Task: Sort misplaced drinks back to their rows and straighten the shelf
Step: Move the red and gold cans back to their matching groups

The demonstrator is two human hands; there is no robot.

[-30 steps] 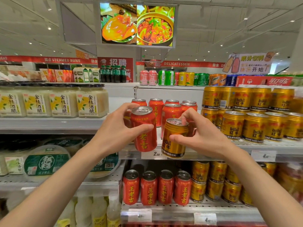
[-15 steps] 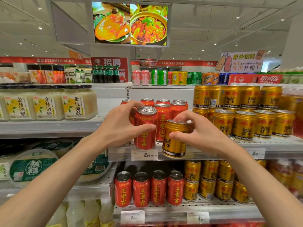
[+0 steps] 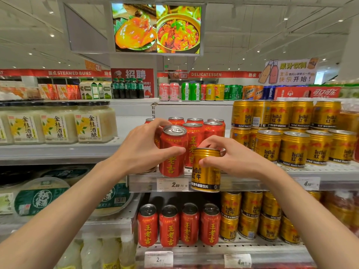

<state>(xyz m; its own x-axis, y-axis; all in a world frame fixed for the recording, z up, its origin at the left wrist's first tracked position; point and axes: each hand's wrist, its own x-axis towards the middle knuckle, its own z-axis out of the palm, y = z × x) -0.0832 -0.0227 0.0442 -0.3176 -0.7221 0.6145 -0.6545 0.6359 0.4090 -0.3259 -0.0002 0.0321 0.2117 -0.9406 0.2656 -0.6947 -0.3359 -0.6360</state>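
My left hand (image 3: 142, 146) grips a red herbal-tea can (image 3: 172, 152) at the front edge of the middle shelf (image 3: 303, 171), upright, ahead of the row of red cans (image 3: 204, 129). My right hand (image 3: 231, 156) holds a gold Red Bull can (image 3: 206, 171) by its top, upright and in front of the shelf lip, just right of the red can. To the right, the gold Red Bull cans (image 3: 295, 146) stand stacked in rows.
Below, a shelf carries several red cans (image 3: 178, 224) and gold cans (image 3: 258, 216). Jars of rice wine (image 3: 58, 125) fill the left shelf, tubs (image 3: 40, 197) beneath them. Price tags (image 3: 172, 184) line the shelf lip. Mixed cans and bottles stand on the top shelf.
The red can has risen slightly toward the shelf front and sits closer to the red row. The gold can stays low at the shelf lip; the view shifted a little.
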